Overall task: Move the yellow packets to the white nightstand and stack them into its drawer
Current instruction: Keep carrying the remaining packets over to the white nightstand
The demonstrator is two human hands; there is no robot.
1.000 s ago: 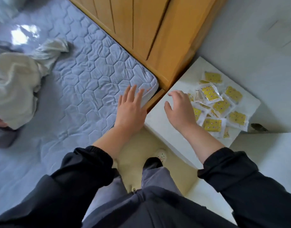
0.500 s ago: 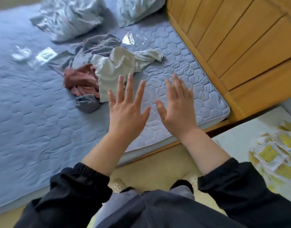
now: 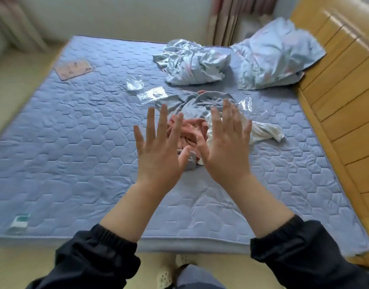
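A pale blue quilted mattress (image 3: 75, 142) fills the view. Near its edge at 8 o'clock lies a small teal-and-white packet (image 3: 18, 223), too blurred to read. At 10 o'clock a flat pinkish rectangular sheet (image 3: 74, 69) lies on the quilting. Just left of 12 o'clock are two crumpled clear plastic wrappers (image 3: 152, 93), close together.

The left hand (image 3: 158, 155) is held up over the middle of the mattress with its back to the camera, fingers straight and spread wide, holding nothing. Behind it a pink cloth (image 3: 190, 130) is bunched against a grey garment (image 3: 200, 103). The right hand (image 3: 227, 151) is just beside the left, thumbs near but apart. It is spread as wide and equally empty. Both forearms come out of black elastic-cuffed sleeves (image 3: 96, 255) at 6 o'clock.

At 3 o'clock from the hands a white cloth (image 3: 265, 132) trails out of the pile, with another clear wrapper (image 3: 245, 104) above it. At 1 o'clock lie a crumpled pale blue sheet (image 3: 192, 63) and a rumpled blue pillowcase (image 3: 273, 55). A panelled yellow wooden headboard (image 3: 342, 101) runs along the right edge. Where the yellow packets are cannot be told from this view.
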